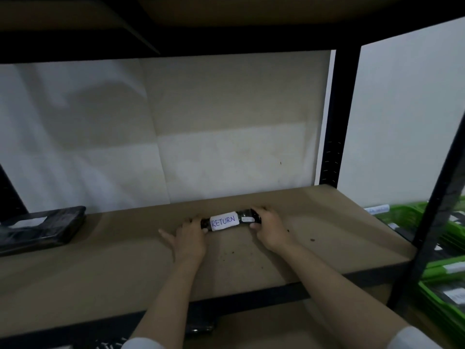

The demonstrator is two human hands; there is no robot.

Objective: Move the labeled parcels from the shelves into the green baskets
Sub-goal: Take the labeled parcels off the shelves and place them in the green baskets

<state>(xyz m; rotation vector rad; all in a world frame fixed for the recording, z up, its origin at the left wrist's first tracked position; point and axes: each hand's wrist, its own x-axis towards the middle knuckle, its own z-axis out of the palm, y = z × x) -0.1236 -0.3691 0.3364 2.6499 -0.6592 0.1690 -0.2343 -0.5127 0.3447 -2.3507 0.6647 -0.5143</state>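
A: What occupies the left of the shelf board [327,222]?
B: A second black parcel [41,226] lies flat at the far left.
A: And the centre?
B: The left hand [190,236] grips the left end of the small black parcel [230,220] bearing a white RETURN label [224,221]; the right hand [268,227] grips its right end.
A: Right of the black upright [332,147]?
B: Green baskets [442,293] containing parcels stand beside the rack.
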